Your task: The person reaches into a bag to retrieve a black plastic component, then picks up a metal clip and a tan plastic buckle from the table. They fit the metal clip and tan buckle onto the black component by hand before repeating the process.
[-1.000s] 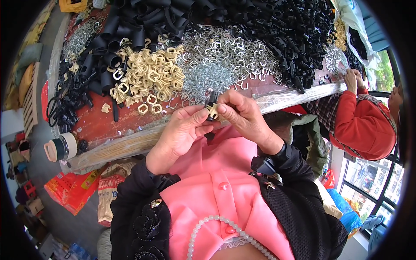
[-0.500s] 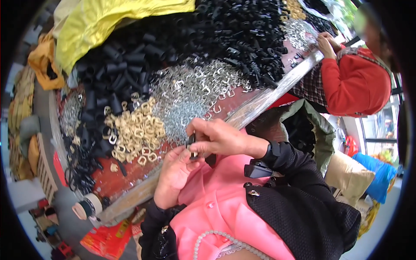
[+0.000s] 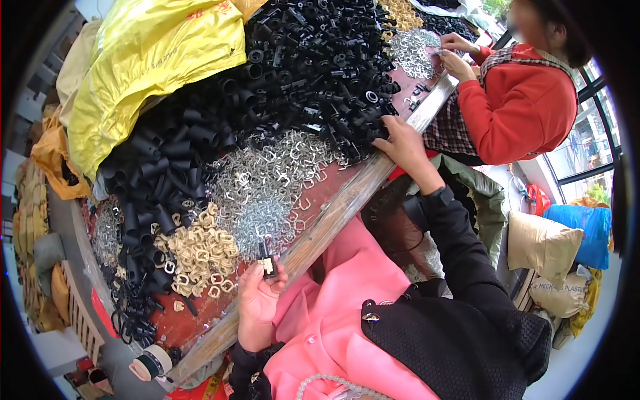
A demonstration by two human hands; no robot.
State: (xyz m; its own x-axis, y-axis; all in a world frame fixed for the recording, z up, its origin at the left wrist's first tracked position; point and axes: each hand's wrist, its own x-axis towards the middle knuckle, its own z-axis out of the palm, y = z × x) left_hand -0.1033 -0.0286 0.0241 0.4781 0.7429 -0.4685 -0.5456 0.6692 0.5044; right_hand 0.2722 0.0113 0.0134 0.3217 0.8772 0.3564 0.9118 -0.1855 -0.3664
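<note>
We hold the part point(image 3: 267, 261) upright in the left hand point(image 3: 259, 301), above the near edge of the table point(image 3: 177, 323). The part is black with a cream section on its face. The left thumb and fingers close around its lower end; the upper end projects clear of the fingertips.

We extend the right hand point(image 3: 408, 148) to the near right edge of the pile of black pieces point(image 3: 313, 73). This hand is partly open, with the thumb set apart from the forefinger. We cannot tell whether its fingertips touch a piece.

We locate the supplies as follows. Cream rings point(image 3: 197, 252) lie to the left of the part. Fine silvery bits point(image 3: 262, 217) lie just beyond it, next to metal clips point(image 3: 270, 163). Black tubes point(image 3: 177, 150) lie behind the rings. A yellow sack point(image 3: 167, 73) covers the far left of the heap. A wooden rail point(image 3: 327, 227) borders the near side of the table.

At the far right, we note a co-worker point(image 3: 520, 107) in red, both hands raised beside a second heap of clips point(image 3: 412, 55).
</note>
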